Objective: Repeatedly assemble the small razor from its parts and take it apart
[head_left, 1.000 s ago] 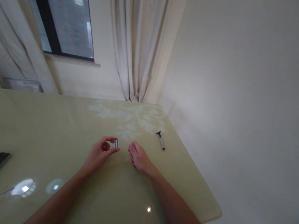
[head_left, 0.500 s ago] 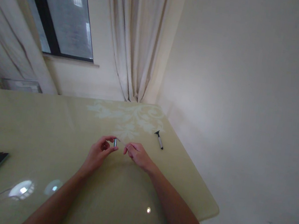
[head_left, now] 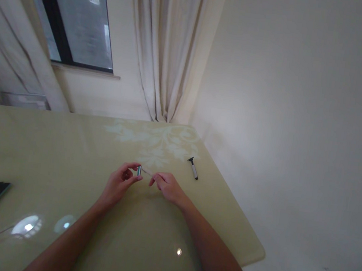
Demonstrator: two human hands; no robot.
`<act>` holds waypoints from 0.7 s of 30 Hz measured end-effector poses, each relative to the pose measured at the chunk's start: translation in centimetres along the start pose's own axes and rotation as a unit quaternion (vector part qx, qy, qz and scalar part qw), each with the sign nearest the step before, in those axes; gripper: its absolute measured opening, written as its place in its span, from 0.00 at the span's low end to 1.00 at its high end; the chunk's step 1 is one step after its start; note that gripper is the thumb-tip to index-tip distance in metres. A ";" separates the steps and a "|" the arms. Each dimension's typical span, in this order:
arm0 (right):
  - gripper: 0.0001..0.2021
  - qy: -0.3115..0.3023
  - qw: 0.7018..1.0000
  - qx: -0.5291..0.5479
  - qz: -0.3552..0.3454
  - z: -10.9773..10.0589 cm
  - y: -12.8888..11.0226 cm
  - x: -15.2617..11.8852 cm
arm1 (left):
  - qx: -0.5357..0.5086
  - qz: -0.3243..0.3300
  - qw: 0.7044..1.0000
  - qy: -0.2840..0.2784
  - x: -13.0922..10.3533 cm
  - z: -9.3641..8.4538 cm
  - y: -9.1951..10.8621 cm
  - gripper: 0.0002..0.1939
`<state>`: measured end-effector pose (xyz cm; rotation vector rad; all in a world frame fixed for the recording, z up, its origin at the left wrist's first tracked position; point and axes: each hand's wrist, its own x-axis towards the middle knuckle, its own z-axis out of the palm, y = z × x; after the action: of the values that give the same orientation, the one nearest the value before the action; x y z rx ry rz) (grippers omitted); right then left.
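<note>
Left hand (head_left: 116,185) pinches cylinder (head_left: 139,171) upright by its ends; right hand (head_left: 170,188) grips thin stick (head_left: 146,173), tip near cylinder's top. Steady pinch, light stick control work best. Razor (head_left: 194,171) lies on bench (head_left: 223,221), right of right hand.

Home room, curtains (head_left: 168,45), window (head_left: 80,15), table (head_left: 49,149)

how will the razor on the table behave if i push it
The razor will probably slide rather than tip, since it lies flat on the smooth, shiny table. It may pivot instead of rolling, because its wide head sticks out at one end. The straight handle looks stiff, so it likely won't bend.
</note>
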<state>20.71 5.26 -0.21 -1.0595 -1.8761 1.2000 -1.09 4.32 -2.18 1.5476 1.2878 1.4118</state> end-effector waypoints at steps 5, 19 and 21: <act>0.25 -0.017 1.000 0.012 0.004 -0.2 0.2 0.0 | -0.006 0.001 1.000 0.003 0.0 0.0 -0.2 0.23; 0.24 -0.030 0.999 -0.030 -0.018 -0.5 0.4 0.0 | -0.013 0.017 1.000 0.002 -0.1 0.2 0.1 0.22; 0.24 -0.002 0.999 -0.047 -0.018 -0.4 0.5 0.0 | -0.016 0.016 1.000 0.006 -0.1 0.2 0.1 0.22</act>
<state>21.20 5.59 -0.52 -1.0694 -1.9637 1.1040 -0.88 4.23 -2.17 1.5459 1.2461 1.4565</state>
